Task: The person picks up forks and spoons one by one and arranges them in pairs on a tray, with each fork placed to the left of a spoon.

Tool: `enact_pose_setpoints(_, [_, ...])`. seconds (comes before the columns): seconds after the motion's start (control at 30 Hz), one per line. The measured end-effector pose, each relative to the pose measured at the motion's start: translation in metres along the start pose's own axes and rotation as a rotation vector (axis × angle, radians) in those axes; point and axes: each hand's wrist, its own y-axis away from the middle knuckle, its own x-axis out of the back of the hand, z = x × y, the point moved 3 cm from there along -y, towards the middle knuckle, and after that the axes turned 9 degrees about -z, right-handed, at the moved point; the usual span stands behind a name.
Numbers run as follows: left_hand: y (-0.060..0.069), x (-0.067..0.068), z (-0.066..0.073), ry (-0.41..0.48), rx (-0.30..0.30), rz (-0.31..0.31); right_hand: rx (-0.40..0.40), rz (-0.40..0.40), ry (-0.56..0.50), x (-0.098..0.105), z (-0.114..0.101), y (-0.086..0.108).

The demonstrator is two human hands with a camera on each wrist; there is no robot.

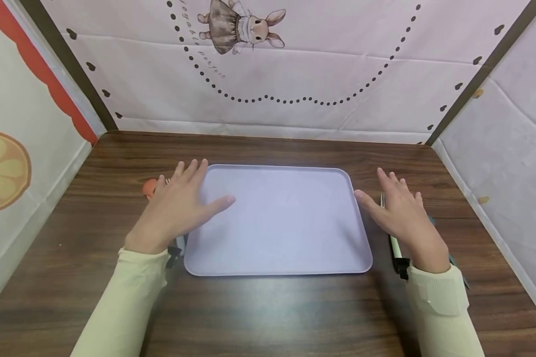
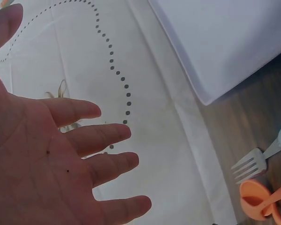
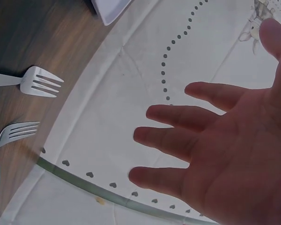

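Observation:
A pale lavender tray lies flat on the table with nothing on it. At its left edge, my left hand is spread, thumb over the tray. My right hand is spread beside the right edge, thumb tip near the rim. Neither hand holds anything. In the left wrist view, a fork with a pale handle and an orange spoon-like utensil lie on the table. The right wrist view has a fork with a pale handle and a teal-handled fork. In the head view the hands partly cover these utensils.
The dark wood table is bounded by a white printed cloth at the back and cloth walls on both sides. A rabbit figure is printed on the back cloth.

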Motion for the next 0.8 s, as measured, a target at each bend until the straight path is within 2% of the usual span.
enact_pose_setpoints(0.13, [-0.003,-0.004,-0.001,-0.009,-0.001,-0.022,-0.009,-0.031,0.015,-0.002,0.004,-0.002])
enact_pose_setpoints(0.33, [-0.009,-0.011,-0.003,-0.048,-0.026,-0.007,-0.009,-0.056,0.023,-0.004,0.004,-0.004])
enact_pose_setpoints(0.57, [-0.011,-0.017,-0.005,-0.005,-0.036,-0.012,-0.016,-0.105,0.044,-0.009,0.007,-0.002])
enact_pose_setpoints(0.8, [-0.010,-0.018,-0.009,0.010,-0.043,-0.012,-0.016,-0.118,0.067,-0.013,0.008,-0.004])
